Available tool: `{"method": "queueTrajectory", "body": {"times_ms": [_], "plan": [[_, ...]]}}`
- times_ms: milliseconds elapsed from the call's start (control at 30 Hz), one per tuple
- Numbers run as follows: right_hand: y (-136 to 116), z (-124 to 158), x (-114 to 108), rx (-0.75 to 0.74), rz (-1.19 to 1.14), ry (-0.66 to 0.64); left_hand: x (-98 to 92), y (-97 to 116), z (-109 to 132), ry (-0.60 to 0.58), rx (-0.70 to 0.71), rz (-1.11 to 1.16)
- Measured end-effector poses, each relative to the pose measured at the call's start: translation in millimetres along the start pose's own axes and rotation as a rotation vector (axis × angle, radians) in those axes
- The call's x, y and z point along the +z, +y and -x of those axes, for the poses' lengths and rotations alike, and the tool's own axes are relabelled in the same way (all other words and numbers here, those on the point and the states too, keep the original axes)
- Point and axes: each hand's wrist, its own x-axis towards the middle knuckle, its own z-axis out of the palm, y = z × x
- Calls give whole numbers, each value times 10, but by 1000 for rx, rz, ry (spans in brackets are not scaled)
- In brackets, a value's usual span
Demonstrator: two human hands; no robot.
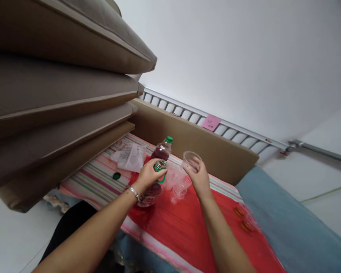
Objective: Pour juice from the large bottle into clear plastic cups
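My left hand (150, 173) is wrapped around the neck of an uncapped bottle of dark red drink (150, 194), which stands on the red cloth (184, 223). A green collar with a handle rings its neck. Raised to the right, my right hand (198, 176) grips a clear plastic cup (191, 159). The cup looks empty. Behind the held bottle stands a second bottle (161, 149) with a green cap on. A loose green cap (116, 176) lies on the striped cloth. Between my hands are several clear cups (179, 185), partly stacked and lying over.
A clear plastic bag (130, 156) lies left of the bottles. Blurred cups with orange-brown contents (246, 219) are at the right on the red cloth. Stacked brown cushions (59, 91) overhang the left side. A brown board (187, 132) and radiator (184, 110) stand behind.
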Motion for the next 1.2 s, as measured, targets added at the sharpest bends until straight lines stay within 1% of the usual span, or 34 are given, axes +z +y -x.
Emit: {"method": "queueTrajectory", "body": {"times_ms": [33, 67, 133, 233, 333, 467, 533, 633, 767, 900, 933, 1000, 1067, 1100, 1200], "plan": [[205, 114, 3, 126, -74, 47, -2, 6, 4, -3, -3, 2], [395, 230, 21, 215, -123, 82, -3, 13, 7, -7, -6, 1], [698, 441, 98, 299, -176, 119, -3, 27, 12, -14, -8, -5], [956, 642, 260, 306, -185, 158, -6, 50, 12, -19, -7, -19], [1134, 724, 388, 328, -161, 177, -15, 74, 8, -16, -9, -35], [1462, 794, 463, 411, -149, 204, -20, 90, 2, -14, -14, -34], [1635, 839, 481, 421, -166, 220, -17, 89, -2, -11, -18, -33], [1820, 913, 526, 425, -187, 192, -10, 85, -10, -9, -31, -32], [1885, 997, 602, 461, -184, 176, -4, 93, -17, -15, -45, -24], [1785, 1046, 587, 491, -141, 222, -12, 107, -20, -8, -42, -25], [1741, 1056, 569, 459, -106, 240, -14, 104, -23, -8, -36, -29], [1643, 1084, 533, 319, 11, 247, -18, 86, -33, -12, -20, -43], [1545, 1135, 522, 170, 157, 186, -18, 61, -41, -17, -6, -59], [1501, 1168, 529, 136, 220, 125, -18, 52, -43, -16, -3, -67], [1417, 1263, 585, 170, 344, -56, -23, 49, -44, 4, -25, -93]]}}
